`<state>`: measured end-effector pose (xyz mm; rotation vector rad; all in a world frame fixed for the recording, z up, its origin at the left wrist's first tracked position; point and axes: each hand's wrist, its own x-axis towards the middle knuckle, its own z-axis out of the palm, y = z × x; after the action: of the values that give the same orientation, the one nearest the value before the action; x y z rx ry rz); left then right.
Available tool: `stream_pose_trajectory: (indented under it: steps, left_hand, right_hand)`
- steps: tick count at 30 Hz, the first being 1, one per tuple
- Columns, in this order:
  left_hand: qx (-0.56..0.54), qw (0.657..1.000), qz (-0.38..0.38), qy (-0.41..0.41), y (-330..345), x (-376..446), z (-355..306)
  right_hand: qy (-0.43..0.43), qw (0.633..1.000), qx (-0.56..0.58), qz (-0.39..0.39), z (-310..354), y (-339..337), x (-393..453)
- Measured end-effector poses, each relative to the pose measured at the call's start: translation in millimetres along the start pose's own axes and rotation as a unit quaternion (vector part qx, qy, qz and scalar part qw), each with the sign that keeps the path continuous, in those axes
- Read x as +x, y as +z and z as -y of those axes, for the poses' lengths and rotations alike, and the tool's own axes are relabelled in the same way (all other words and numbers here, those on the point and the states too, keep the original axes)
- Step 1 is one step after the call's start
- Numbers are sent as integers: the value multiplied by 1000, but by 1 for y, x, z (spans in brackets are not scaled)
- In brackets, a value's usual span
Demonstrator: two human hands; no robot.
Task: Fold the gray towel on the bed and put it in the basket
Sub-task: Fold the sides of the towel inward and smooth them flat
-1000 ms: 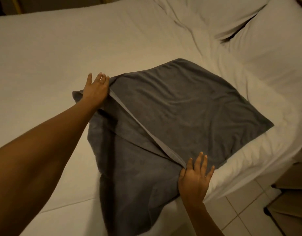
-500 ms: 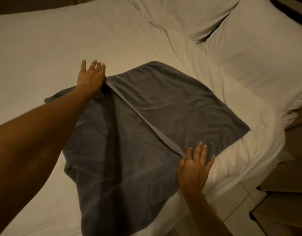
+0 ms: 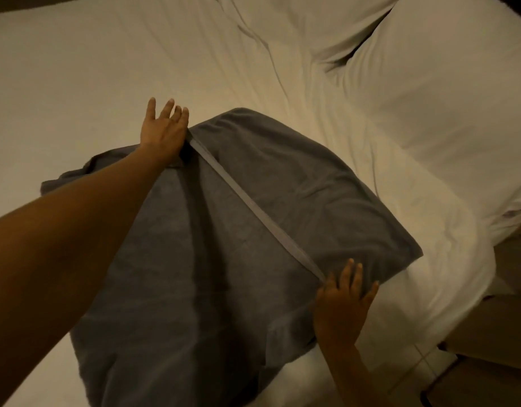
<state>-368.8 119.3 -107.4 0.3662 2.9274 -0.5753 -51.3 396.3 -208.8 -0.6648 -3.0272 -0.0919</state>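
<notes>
Gray towel [image 3: 297, 183]: near half now lies flatter than a second ago, hem band taut. Left hand [image 3: 162, 133] and right hand [image 3: 341, 304] press its ends, fingers straight. First fold judged nearly set; basket unseen.

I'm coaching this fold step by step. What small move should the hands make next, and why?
Probably smooth the gray terry towel flat: both the left hand and right hand rest open at the ends of its pale hem band, and wrinkles remain.
</notes>
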Motion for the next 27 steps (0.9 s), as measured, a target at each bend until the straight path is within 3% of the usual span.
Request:
stream_pose_trajectory:
  steps: [3, 13, 21, 27]
  left_hand:
    - [15, 1000, -3, -6, -11, 21, -13]
    - [16, 1000, -23, -1, -37, 84, -49]
    - [13, 1000, -17, 8, -38, 132, -105]
    - [46, 998, -18, 26, -46, 169, -149]
  right_hand:
    - [20, 998, -32, 50, -22, 1, 21]
    - [43, 995, -42, 74, -55, 8, 80]
    - [49, 998, -30, 29, -101, 21, 140]
    - [62, 993, -52, 92, -124, 36, 171]
